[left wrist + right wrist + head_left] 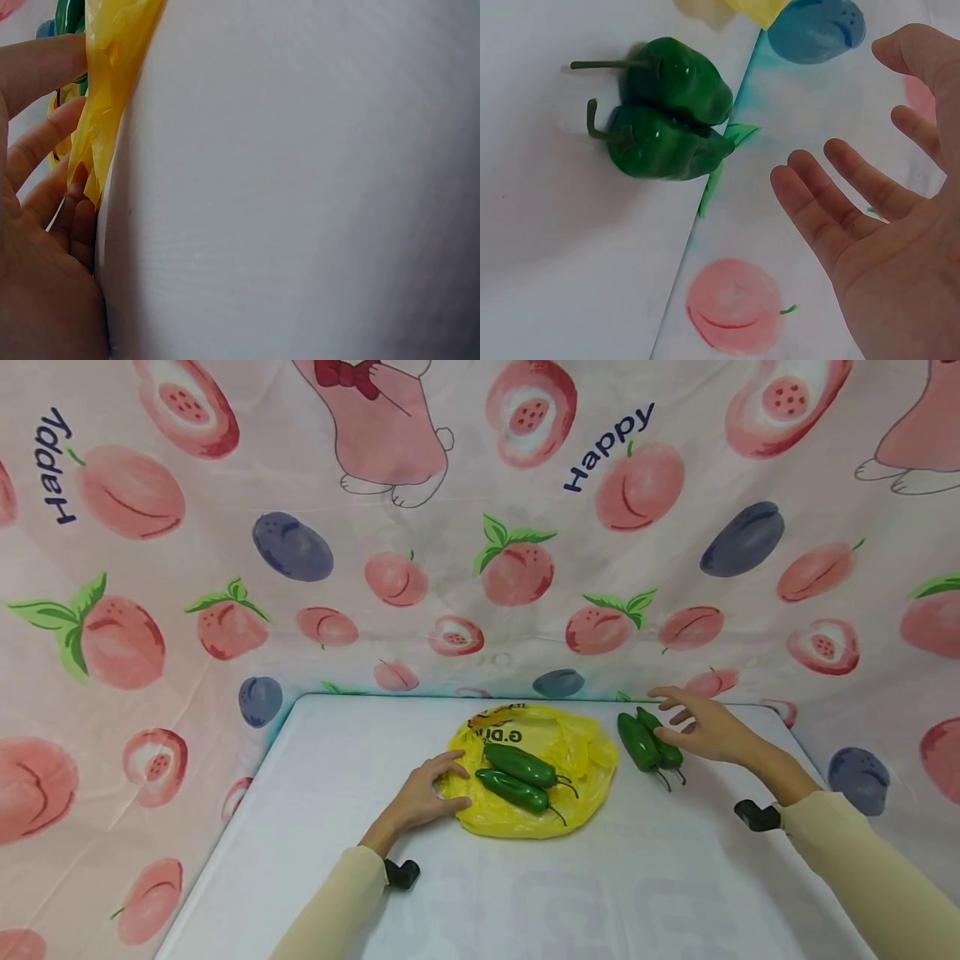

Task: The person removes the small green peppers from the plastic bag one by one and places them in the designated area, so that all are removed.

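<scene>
Two green peppers (671,124) (both stemmed) lie side by side, apart from the right grip (904,251)

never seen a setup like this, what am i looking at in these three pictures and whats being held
There's no robot here, just a person's two bare hands. The wide picture comes from a camera worn on the head, looking forward and down. The other two come from cameras on the left and right wrists.

On the white table, two green peppers lie on a yellow plastic bag, and two more peppers lie beside it.

The left hand touches the bag's edge. The right hand is open near the two more peppers. Neither hand clearly grips anything.
</scene>
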Action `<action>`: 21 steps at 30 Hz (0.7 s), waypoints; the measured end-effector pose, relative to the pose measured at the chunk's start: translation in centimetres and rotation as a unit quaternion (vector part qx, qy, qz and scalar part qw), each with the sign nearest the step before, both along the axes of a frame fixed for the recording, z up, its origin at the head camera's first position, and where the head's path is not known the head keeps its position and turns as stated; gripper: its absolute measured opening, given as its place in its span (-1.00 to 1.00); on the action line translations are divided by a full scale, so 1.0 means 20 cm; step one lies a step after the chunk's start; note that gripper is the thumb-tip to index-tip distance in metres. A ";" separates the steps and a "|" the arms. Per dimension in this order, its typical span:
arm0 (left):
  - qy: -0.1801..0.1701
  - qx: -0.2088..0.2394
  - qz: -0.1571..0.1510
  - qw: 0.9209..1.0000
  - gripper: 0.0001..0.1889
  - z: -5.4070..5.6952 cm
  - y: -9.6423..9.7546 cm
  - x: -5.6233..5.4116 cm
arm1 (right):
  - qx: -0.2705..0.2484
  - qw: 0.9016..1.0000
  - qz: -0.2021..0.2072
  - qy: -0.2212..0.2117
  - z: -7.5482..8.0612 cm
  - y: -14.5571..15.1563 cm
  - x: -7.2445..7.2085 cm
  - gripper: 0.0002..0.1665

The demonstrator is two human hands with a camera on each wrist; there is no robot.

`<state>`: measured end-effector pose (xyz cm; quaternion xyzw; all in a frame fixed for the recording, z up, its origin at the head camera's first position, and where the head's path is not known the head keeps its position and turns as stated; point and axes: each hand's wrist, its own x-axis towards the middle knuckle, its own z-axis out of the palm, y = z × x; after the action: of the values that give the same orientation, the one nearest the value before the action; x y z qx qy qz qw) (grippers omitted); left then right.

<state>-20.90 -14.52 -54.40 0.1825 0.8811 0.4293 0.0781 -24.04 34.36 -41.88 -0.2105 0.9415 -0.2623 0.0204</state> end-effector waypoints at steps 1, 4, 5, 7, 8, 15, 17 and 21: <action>0.000 -0.001 0.000 1.000 -0.66 0.00 0.00 0.00 | 0.000 1.000 0.003 0.001 0.00 -0.01 0.00 -0.28; -0.002 -0.001 0.000 1.000 -0.66 0.00 0.00 0.00 | 0.000 1.000 0.011 0.007 0.00 -0.03 -0.01 -0.29; -0.003 -0.001 0.000 1.000 -0.66 0.00 0.00 0.00 | -0.001 1.000 0.015 0.010 0.00 -0.03 -0.01 -0.29; -0.003 0.000 0.000 1.000 -0.66 0.00 0.00 0.01 | -0.001 1.000 0.024 0.017 0.01 -0.05 -0.01 -0.29; -0.003 0.001 0.000 1.000 -0.66 0.00 0.00 0.01 | 0.000 0.999 0.029 0.020 0.01 -0.06 -0.02 -0.29; -0.005 -0.003 0.003 1.000 -0.67 0.00 0.00 0.00 | 0.005 0.998 0.057 0.028 0.04 -0.14 -0.01 -0.32; -0.006 -0.002 0.004 1.000 -0.67 0.00 0.00 0.00 | 0.006 0.997 0.066 0.034 0.04 -0.17 -0.02 -0.33; -0.002 -0.001 0.001 1.000 -0.67 0.00 0.00 0.00 | 0.000 0.995 0.089 0.049 0.04 -0.22 -0.03 -0.34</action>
<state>-20.94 -14.54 -54.45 0.1803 0.8815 0.4291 0.0794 -24.68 30.01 -41.09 -0.3055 0.9192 -0.2486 -0.0021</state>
